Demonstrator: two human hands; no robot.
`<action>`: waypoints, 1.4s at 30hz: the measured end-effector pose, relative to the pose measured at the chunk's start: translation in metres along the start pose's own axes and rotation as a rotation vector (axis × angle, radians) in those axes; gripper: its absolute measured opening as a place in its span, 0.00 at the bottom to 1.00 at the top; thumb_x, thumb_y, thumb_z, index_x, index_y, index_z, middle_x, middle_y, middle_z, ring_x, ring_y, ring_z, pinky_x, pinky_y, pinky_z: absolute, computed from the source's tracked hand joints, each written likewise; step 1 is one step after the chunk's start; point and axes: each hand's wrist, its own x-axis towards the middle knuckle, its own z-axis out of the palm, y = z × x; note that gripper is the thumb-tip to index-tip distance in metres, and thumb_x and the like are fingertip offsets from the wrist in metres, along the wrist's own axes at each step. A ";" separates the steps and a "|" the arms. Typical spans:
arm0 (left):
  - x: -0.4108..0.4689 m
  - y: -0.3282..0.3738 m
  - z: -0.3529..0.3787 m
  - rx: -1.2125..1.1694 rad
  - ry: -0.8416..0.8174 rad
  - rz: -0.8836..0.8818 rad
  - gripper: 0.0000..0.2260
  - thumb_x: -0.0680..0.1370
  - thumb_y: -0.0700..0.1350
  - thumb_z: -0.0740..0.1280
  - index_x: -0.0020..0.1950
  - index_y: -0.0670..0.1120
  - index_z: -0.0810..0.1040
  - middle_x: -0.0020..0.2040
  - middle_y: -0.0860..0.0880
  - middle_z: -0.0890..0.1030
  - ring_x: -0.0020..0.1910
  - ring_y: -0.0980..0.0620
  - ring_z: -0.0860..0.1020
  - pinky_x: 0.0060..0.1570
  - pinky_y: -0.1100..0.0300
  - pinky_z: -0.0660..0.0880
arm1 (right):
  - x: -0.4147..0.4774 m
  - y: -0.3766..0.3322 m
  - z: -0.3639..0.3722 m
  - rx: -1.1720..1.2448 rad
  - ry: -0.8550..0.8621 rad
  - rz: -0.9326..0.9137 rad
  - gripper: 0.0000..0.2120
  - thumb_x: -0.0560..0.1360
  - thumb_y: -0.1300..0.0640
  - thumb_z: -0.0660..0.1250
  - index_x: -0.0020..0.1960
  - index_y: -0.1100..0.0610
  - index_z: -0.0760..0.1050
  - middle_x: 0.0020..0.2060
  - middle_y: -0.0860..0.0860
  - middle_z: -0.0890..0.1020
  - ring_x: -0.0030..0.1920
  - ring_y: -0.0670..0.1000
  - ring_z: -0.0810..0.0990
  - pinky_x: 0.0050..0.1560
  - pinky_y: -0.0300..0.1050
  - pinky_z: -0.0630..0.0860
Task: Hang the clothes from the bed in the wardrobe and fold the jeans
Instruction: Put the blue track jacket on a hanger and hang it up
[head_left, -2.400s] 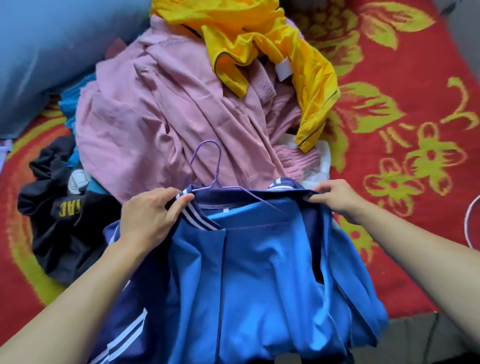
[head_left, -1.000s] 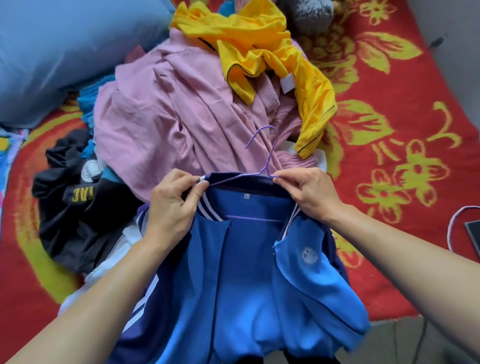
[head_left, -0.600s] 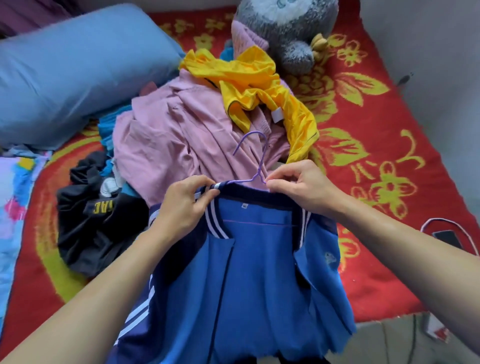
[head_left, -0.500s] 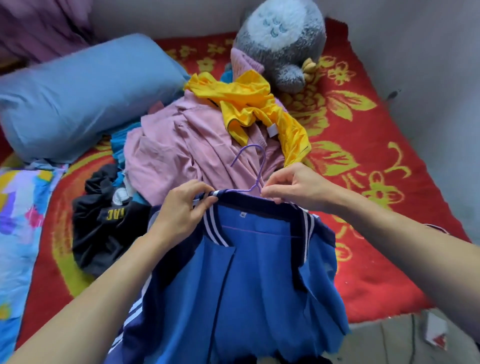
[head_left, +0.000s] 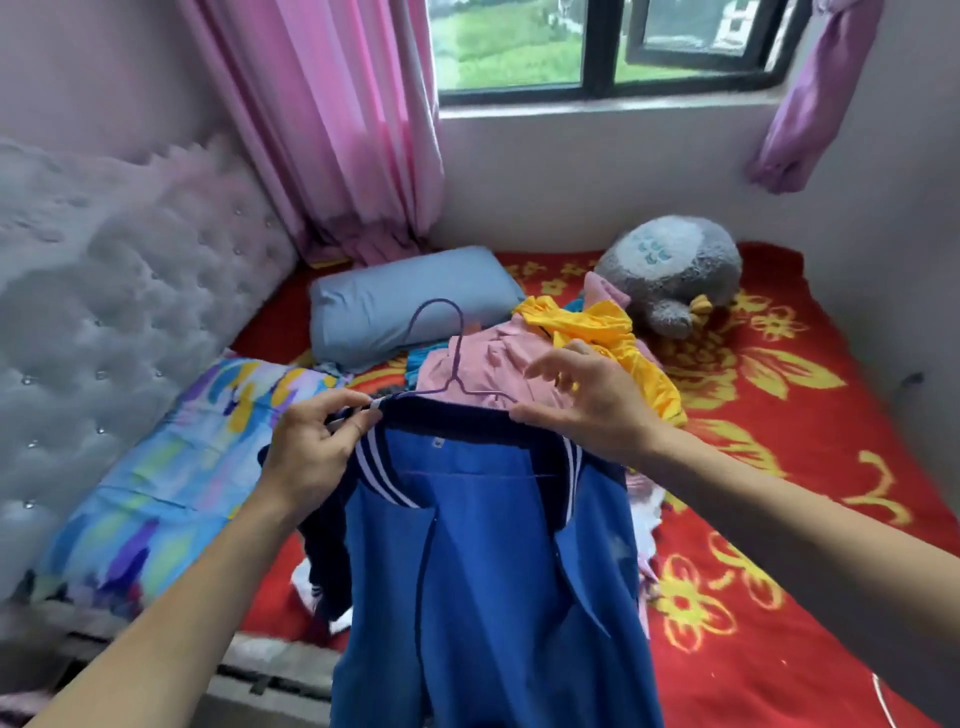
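Blue jacket (head_left: 483, 571): hangs at 6 o'clock, front open, draped on a purple wire hanger (head_left: 458, 353) whose hook stands up above the dark collar. The lower hem runs out of frame.

Left hand (head_left: 311, 447), 9 o'clock of the collar: thumb and fingers curled, pinching the striped collar edge where the hanger arm ends.

Right hand (head_left: 592, 400), 3 o'clock of the collar: fingers spread and lifted, gripping nothing. The thumb tip touches the collar rim by the other hanger arm.

Bed (head_left: 779, 467), red cover with yellow flowers, lies behind the jacket. A multicoloured sheet (head_left: 171, 467) lies at 9 o'clock along the tufted grey headboard (head_left: 130, 291).

Pile just beyond the collar, 12 o'clock: a pink garment (head_left: 488, 358), with a yellow garment (head_left: 613, 332) lying over its right side.

Further back: a blue pillow (head_left: 405, 301) at 11 o'clock and a grey plush toy (head_left: 670, 270) at 1 o'clock, against the wall.

Farthest: a pink curtain (head_left: 353, 130) and a window (head_left: 597, 41) at 12 o'clock.
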 end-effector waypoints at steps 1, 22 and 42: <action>-0.016 0.009 -0.013 0.026 0.061 -0.018 0.10 0.74 0.41 0.72 0.38 0.56 0.80 0.34 0.61 0.81 0.33 0.63 0.76 0.38 0.66 0.71 | -0.011 -0.005 -0.002 -0.103 0.005 -0.016 0.21 0.66 0.42 0.76 0.53 0.50 0.79 0.46 0.44 0.76 0.43 0.46 0.76 0.44 0.45 0.74; -0.272 0.096 -0.241 -0.054 0.561 -0.273 0.06 0.77 0.42 0.68 0.46 0.53 0.83 0.42 0.56 0.85 0.43 0.60 0.80 0.49 0.60 0.75 | -0.073 -0.359 0.039 0.356 -0.261 -0.374 0.02 0.69 0.58 0.74 0.41 0.52 0.84 0.26 0.41 0.77 0.28 0.37 0.73 0.32 0.31 0.68; -0.503 0.106 -0.454 0.295 0.747 -0.396 0.05 0.75 0.39 0.70 0.41 0.46 0.84 0.37 0.55 0.84 0.37 0.63 0.79 0.40 0.73 0.72 | -0.179 -0.571 0.184 0.450 -0.891 -0.990 0.07 0.78 0.51 0.65 0.40 0.46 0.76 0.29 0.43 0.74 0.31 0.42 0.69 0.36 0.39 0.68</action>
